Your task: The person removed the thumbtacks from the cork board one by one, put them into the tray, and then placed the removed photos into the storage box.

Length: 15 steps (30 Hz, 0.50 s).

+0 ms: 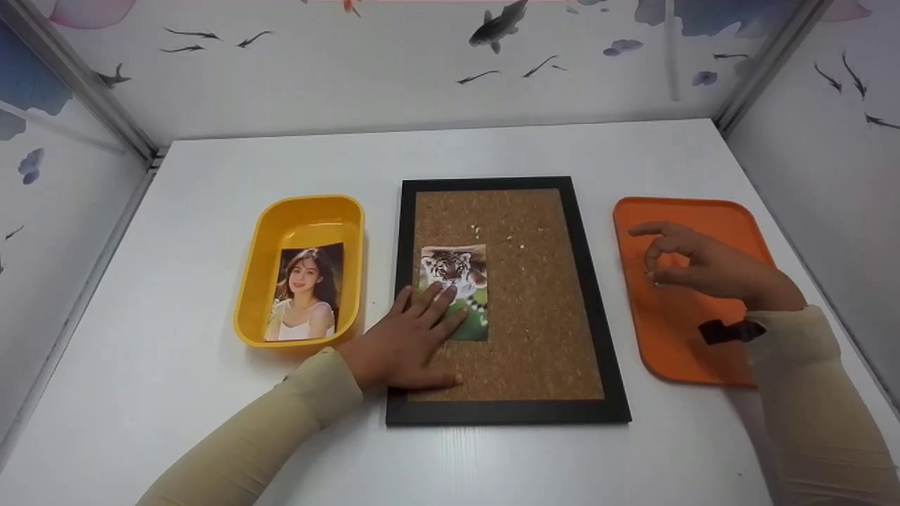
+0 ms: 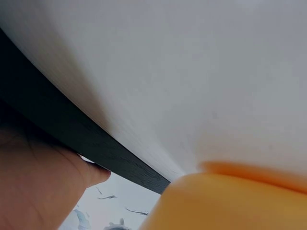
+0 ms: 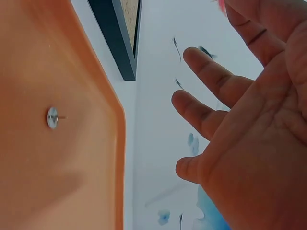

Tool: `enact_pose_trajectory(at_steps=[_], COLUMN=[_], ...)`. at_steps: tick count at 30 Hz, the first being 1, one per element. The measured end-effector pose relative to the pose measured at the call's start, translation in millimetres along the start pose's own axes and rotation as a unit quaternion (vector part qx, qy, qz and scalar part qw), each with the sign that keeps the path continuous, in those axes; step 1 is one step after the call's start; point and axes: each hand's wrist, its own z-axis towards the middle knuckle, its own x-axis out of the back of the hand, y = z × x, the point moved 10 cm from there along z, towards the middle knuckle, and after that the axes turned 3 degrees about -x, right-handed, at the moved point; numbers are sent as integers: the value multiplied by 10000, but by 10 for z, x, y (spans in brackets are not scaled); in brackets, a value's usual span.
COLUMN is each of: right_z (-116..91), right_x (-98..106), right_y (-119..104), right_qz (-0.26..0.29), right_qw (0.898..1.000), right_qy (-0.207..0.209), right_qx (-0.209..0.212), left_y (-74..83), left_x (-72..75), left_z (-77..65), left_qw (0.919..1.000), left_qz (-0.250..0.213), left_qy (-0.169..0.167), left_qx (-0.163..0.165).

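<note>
My left hand (image 1: 408,344) rests flat and spread on the cork board (image 1: 541,302), fingertips over the lower left of a tiger picture (image 1: 472,263). In the left wrist view, the side of my hand (image 2: 38,182) shows against the board's black frame (image 2: 96,143). Above an orange tray (image 1: 689,351), my right hand (image 1: 703,267) pinches thumb and a finger together, with a tiny shiny thumbtack (image 1: 657,284) at the tips. Its other fingers (image 3: 211,72) spread apart in the right wrist view, where a silver thumbtack (image 3: 53,118) lies on the tray, pin up.
A yellow tray (image 1: 246,309) on the left holds a portrait photo (image 1: 304,299). The board stands between both trays on the white table (image 1: 478,154). Patterned panels (image 1: 394,77) enclose the table at the back and sides.
</note>
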Motion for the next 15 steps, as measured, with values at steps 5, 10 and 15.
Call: enact_pose_trajectory(at_steps=[5, 10, 15], right_z=[-54, -101, -154], right_x=[16, 30, 51], right_y=[24, 129, 241], right_qz=[67, 207, 347], right_qw=[9999, 9997, 9987], right_qy=[22, 48, 79], right_qx=[122, -115, -373], left_y=[-2, -7, -6], left_x=[-6, -14, -9], left_z=[8, 11, 12], left_qw=[10000, 10000, 10000], left_qz=[-8, -65, -88], left_qy=[4, -12, -15], left_qx=[-2, 7, 4])
